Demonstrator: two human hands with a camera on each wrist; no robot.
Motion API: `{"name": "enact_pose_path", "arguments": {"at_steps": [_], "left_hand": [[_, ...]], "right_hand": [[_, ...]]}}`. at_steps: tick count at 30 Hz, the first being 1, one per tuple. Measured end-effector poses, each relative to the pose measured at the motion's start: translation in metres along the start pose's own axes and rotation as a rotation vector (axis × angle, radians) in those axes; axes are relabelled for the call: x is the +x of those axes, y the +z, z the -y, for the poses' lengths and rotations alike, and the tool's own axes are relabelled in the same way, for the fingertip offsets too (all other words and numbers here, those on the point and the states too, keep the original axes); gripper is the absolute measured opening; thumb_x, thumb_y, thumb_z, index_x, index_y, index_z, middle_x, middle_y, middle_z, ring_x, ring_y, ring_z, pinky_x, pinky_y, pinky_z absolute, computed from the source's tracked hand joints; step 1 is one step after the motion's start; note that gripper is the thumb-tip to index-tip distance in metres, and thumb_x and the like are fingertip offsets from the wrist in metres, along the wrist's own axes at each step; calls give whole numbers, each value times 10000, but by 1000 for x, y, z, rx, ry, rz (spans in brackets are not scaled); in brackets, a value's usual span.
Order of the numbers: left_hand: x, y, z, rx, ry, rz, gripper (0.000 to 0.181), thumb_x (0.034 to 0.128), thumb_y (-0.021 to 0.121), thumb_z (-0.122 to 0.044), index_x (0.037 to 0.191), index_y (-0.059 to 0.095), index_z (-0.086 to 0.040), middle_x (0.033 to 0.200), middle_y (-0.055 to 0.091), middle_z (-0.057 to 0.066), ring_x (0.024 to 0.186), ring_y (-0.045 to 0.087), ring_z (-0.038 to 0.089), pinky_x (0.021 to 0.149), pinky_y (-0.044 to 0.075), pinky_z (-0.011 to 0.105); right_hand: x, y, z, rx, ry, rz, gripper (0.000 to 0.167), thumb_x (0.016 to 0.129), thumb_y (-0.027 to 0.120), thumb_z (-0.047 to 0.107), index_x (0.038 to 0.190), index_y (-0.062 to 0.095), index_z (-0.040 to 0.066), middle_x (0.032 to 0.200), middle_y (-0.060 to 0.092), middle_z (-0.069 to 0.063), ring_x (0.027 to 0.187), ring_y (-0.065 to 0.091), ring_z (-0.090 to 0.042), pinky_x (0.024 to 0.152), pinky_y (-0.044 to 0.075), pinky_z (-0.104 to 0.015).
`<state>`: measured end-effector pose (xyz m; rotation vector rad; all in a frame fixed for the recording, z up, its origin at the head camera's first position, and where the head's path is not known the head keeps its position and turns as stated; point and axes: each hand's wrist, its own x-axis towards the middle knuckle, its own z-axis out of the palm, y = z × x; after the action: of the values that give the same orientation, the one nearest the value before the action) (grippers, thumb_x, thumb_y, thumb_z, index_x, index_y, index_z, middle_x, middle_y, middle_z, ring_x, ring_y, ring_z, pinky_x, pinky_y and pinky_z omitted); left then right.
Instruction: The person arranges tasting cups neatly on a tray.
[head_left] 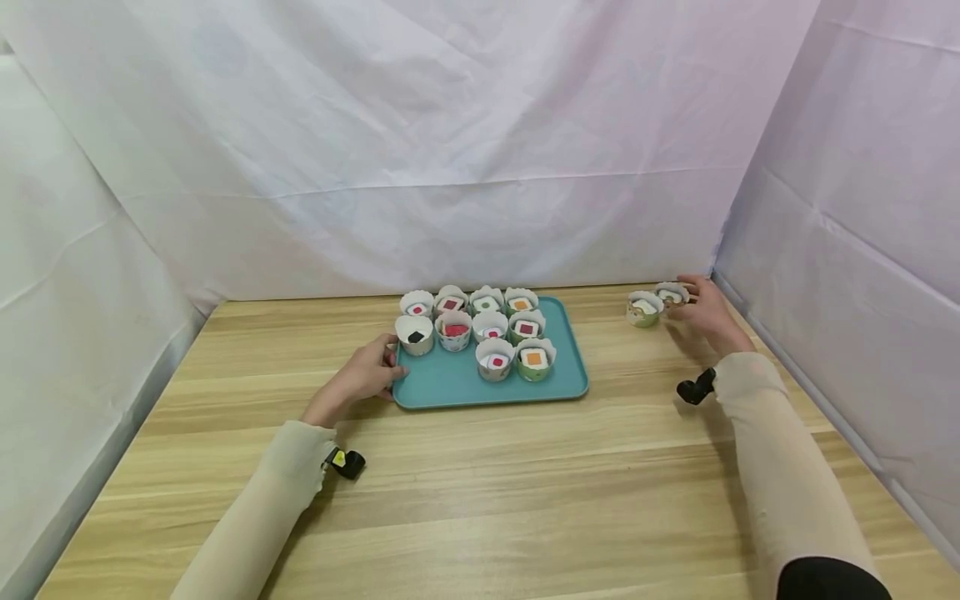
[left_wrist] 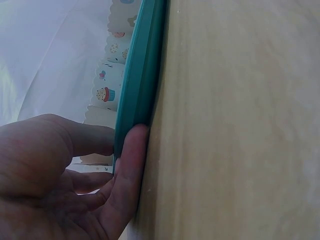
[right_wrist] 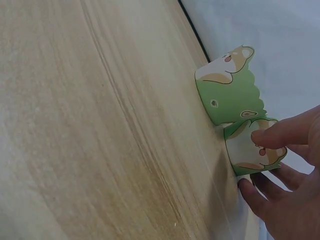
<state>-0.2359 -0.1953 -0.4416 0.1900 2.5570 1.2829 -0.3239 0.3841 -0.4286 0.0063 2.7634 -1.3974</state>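
Note:
At the left of the table, my left hand [head_left: 363,371] pinches the left rim of a blue-green tray [head_left: 442,390]; in the left wrist view its thumb and fingers are on both sides of the tray's edge [left_wrist: 140,75]. Several patterned paper baking cups stand on the tray, with small white pieces marked in colour inside. Far to the right, my right hand [head_left: 708,315] holds a green paper cup [right_wrist: 245,150] with an animal print, thumb and fingers around its side. A second green cup [right_wrist: 227,90] stands upright right beside it.
The wooden table [head_left: 495,483] runs up to a white cloth [head_left: 420,150] behind the tray. Another cloth wall [head_left: 862,250] rises close to my right hand. On the tray, a cup with a black piece [head_left: 415,337] stands near my left fingers.

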Motion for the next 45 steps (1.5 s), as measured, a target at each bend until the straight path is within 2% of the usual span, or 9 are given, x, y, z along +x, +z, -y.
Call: {"name": "enact_pose_path", "arguments": {"at_steps": [4,9,17,24,26,32,39,45], "left_hand": [[-1,0,0,-1,-8,1,607,1000,613,-30,1538,337,30,1033,481,154,819,564,210,628,663,339],[0,0,1,-5,-11,5,618,997,622,-29,1539,331,38,1036,482,157,814,564,214,628,664,341],[2,-1,0,-24,-12,5,616,999,619,-31,1541,332,28,1046,487,157,831,568,210,640,669,349],[1,-1,0,-14,-13,9,623,1001,618,-29,1546,323,33,1045,487,159,830,571,213,641,668,345],[1,-1,-1,-12,-11,8,621,1000,618,-29,1544,325,33,1045,486,158,830,570,211,637,666,344],[1,-1,-1,-19,-12,10,628,992,621,-22,1547,330,27,1045,487,157,830,567,212,635,667,347],[1,0,0,-9,5,13,628,990,622,-23,1543,330,37,1034,479,156,820,565,214,630,667,348],[2,-1,1,-6,9,5,619,992,617,-25,1537,333,42,1027,482,152,829,568,210,627,667,348]], "right_hand": [[4,2,2,-19,-1,28,852,970,624,-5,1646,106,7,1661,107,-364,1498,232,-549,1166,378,-625],[9,4,0,-16,13,18,864,952,639,-25,1641,119,0,1646,128,-384,1477,255,-541,1179,354,-628],[12,8,-7,-96,15,-71,854,914,659,10,1614,172,-46,1556,271,-444,1384,357,-528,1148,369,-600],[11,10,-9,-120,15,-119,767,951,648,89,1590,252,-62,1516,352,-420,1360,395,-523,1139,399,-617],[11,10,-10,-118,5,-128,747,957,652,98,1577,275,-76,1505,375,-410,1342,415,-511,1116,420,-595],[9,9,-15,-118,4,-153,726,958,682,131,1551,326,-91,1471,430,-380,1271,470,-450,987,464,-432],[6,7,-15,-93,40,-199,751,944,724,159,1552,343,-64,1492,419,-351,1338,437,-446,1114,440,-536],[2,6,-10,-92,54,-193,763,972,701,207,1570,304,-52,1516,389,-359,1355,421,-458,1137,427,-565]]}}
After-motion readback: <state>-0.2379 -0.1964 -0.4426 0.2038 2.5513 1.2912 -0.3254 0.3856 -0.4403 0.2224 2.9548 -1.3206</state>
